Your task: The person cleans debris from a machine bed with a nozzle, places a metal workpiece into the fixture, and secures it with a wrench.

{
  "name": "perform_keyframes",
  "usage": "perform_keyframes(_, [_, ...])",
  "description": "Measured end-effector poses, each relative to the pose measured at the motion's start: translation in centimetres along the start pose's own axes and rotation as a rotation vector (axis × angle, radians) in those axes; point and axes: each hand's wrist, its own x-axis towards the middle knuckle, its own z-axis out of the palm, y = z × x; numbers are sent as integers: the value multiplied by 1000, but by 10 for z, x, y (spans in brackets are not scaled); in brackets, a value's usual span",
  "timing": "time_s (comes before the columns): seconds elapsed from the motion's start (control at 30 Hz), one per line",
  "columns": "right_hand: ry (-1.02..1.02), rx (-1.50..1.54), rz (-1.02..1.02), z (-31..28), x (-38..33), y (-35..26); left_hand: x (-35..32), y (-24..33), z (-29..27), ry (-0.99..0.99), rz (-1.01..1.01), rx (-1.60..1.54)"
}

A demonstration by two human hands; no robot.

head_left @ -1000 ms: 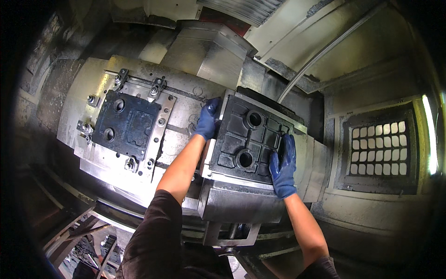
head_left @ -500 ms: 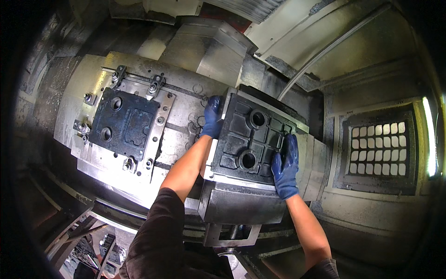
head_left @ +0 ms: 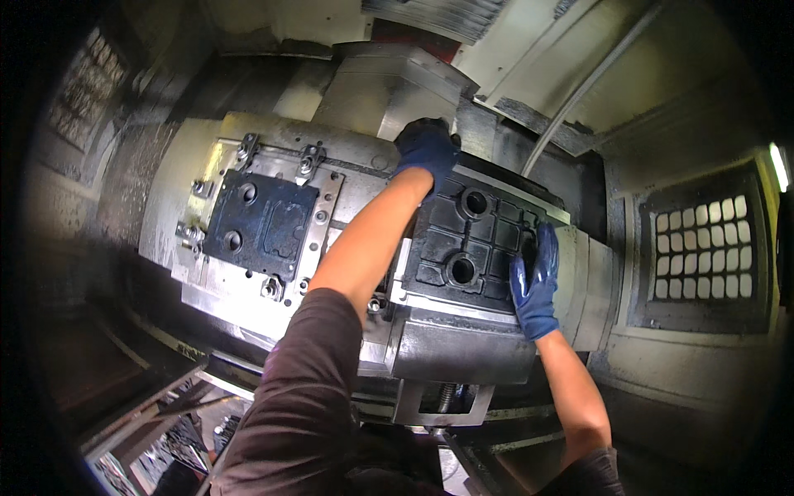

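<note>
A dark, ribbed metal plate casting (head_left: 442, 240) with two round bosses lies in a vise (head_left: 463, 347) right of the middle. My left hand (head_left: 428, 153), in a blue glove, is at the casting's far left corner. Its fingers curl over there, and whatever they grip is hidden. Along the casting's right edge rests my right hand (head_left: 536, 285), also gloved, fingers stretched out and thumb apart on the near side. To the left, a second dark plate (head_left: 277, 223) with two holes sits on a fixture, held by several bolted clamps (head_left: 308, 163).
Metal covers (head_left: 397, 83) rise behind the vise. A pipe (head_left: 591, 87) slants down from the upper right. At the right, a wall has a window with a grid (head_left: 703, 248). A screw (head_left: 447, 397) shows below the vise's near side.
My left hand has left the casting's left side and moved to its far left corner, fingers now curled. My right hand stays at the right edge. The whole view has shifted.
</note>
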Motion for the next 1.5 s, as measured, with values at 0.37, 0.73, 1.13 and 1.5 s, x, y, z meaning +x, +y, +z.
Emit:
perform_keyframes(0.37, [5, -10, -42, 8, -1, 7, -2, 7, 11, 101, 50, -83])
perform_keyframes(0.73, [-92, 2, -162, -6, -4, 2, -23, 17, -13, 186, 88, 128])
perform_keyframes(1.13, [370, -5, -9, 31, 134, 102, -174, 20, -59, 239, 210, -120])
perform_keyframes(1.5, [311, -163, -105, 70, 147, 111, -186, -6, -42, 247, 245, 39])
